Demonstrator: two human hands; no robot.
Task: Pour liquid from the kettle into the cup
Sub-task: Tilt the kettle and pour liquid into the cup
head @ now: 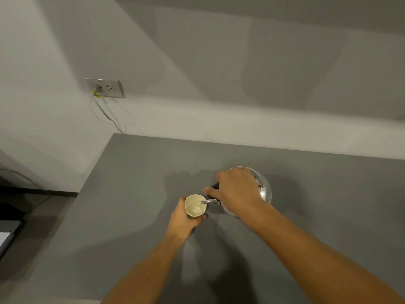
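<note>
A small cream-coloured cup (195,208) stands on the grey table (135,194), and my left hand (183,221) is wrapped around its side. A shiny metal kettle (264,189) is tilted to the left, its spout (210,202) over the cup's rim. My right hand (235,190) grips the kettle's dark handle from above and hides most of its body. A thin clear stream runs from the spout into the cup, where some liquid lies at the bottom.
The table's far edge meets a pale wall, and its left edge drops off to a dark floor. A wall socket (106,88) with a plugged-in cable sits up left. A pale flat object (5,238) lies at the far left.
</note>
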